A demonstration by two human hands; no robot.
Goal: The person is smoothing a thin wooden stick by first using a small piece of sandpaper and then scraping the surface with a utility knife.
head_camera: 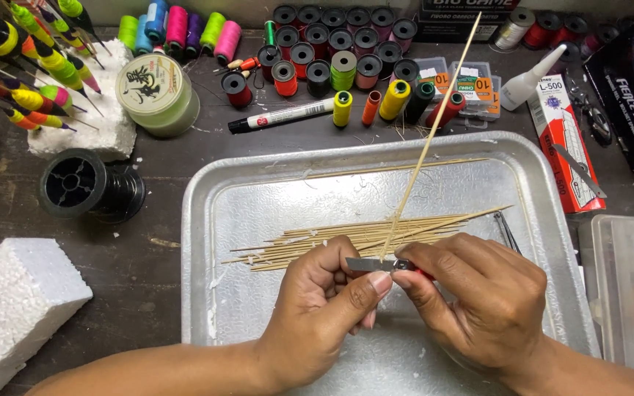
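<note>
Both hands worked over the metal tray [258,191]. Left hand [324,308] pinched a thin bamboo stick [428,143], which angled up and away past the thread spools [332,55]. Right hand [478,301] gripped a small blade [367,264], edge touching the stick's lower end. More sticks [346,238] lay piled in the tray just behind.
</note>
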